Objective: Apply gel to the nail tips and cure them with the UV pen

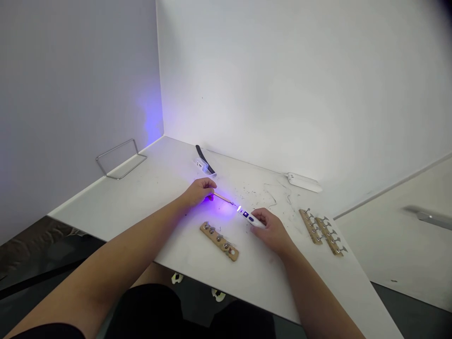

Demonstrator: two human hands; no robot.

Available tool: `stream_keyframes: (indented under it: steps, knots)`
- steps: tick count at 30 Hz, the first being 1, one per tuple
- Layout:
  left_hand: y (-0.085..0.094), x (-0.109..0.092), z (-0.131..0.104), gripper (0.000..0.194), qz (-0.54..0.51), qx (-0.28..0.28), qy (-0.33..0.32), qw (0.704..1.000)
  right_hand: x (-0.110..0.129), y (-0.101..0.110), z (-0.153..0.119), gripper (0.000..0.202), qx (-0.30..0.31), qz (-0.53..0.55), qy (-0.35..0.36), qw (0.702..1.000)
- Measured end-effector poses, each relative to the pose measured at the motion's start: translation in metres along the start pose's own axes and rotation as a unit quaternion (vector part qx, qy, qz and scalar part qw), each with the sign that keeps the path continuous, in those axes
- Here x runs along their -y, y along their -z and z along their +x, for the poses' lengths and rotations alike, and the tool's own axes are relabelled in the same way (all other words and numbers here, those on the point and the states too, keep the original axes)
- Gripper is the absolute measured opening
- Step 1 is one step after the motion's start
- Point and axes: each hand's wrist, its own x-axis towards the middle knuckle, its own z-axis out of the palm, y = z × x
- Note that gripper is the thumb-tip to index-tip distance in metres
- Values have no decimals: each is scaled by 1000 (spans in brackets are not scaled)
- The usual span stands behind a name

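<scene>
My left hand [203,192] is closed around a thin, light-brown stick [223,197] that points to the right. A small piece sits at the stick's tip, too blurred to make out. My right hand [270,227] grips a white pen-shaped UV lamp [251,218] with a small dark display. Its lit end glows violet, close to the stick's tip; whether they touch I cannot tell. Below the hands lies a wooden strip [219,241] with several round metal pieces and clear, nail-like tips on it.
Two more wooden strips [310,227] with small upright stands lie at the right. Against the back wall are a black curved file [205,159] with a clear packet [200,165], and a flat white device [304,182]. Left stands a metal wire frame [120,159]. Dark crumbs dot the white table [148,207].
</scene>
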Motion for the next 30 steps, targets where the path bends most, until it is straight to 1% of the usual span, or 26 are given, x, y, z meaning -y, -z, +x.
stream_keyframes:
  steps: [6, 13, 23, 30]
  knots:
    - [0, 2, 0, 14, -4, -4, -4, 1000, 4, 0, 0, 26, -4, 0, -7, 1000]
    - [1, 4, 3, 14, 19, 7, -9, 1000, 0, 0, 0, 25, -1, 3, -1, 1000]
    - [2, 1, 1, 16, 38, 4, -2, 999, -4, -1, 0, 27, 2, 3, -7, 1000]
    - [1, -3, 0, 16, 29, 6, -8, 1000, -5, -2, 0, 27, -4, 2, -2, 1000]
